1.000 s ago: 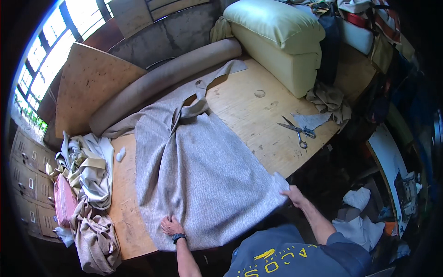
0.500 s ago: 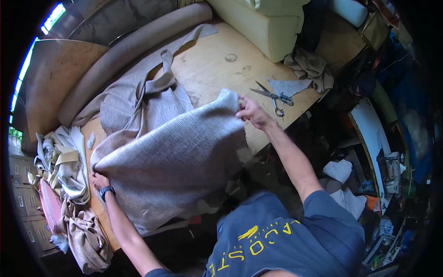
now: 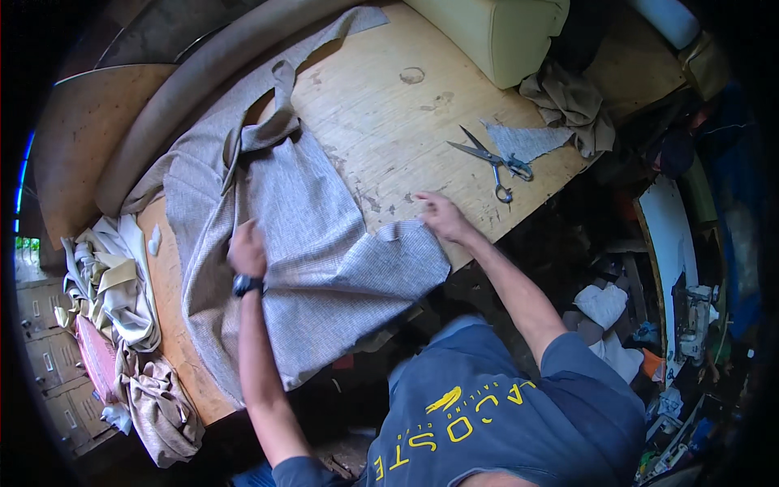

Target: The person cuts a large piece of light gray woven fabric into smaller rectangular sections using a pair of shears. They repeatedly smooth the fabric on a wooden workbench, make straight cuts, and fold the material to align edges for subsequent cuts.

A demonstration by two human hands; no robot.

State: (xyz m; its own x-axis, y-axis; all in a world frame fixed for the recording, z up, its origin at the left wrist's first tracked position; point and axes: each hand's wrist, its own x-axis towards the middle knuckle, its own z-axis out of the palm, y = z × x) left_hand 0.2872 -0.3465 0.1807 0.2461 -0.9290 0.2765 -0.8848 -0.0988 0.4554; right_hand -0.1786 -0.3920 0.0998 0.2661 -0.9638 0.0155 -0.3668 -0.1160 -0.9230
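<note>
A grey-beige woven upholstery fabric (image 3: 324,252) lies across the wooden table, rumpled on its left side, with its near edge hanging over the table's front. My left hand (image 3: 248,248), a dark watch at its wrist, is over the fabric's middle-left part; motion blurs its fingers. Just beyond the fabric's right corner is my right hand (image 3: 446,217), its fingers stretched out and nothing visible in them. To the right of that hand, a pair of metal scissors (image 3: 490,159) rests on the table with blades apart, beside a grey fabric scrap (image 3: 527,141).
A large fabric roll (image 3: 195,89) runs along the table's (image 3: 365,122) far left edge. Pale cloth pieces (image 3: 122,280) and a brown cloth (image 3: 162,410) are heaped at the left. A cream upholstered piece (image 3: 479,36) and crumpled brown fabric (image 3: 572,105) stand at the far right.
The fabric, lifted between both hands earlier, now lies lower and flatter on the table. My left hand has moved right and away from me; my right hand has come off the fabric corner.
</note>
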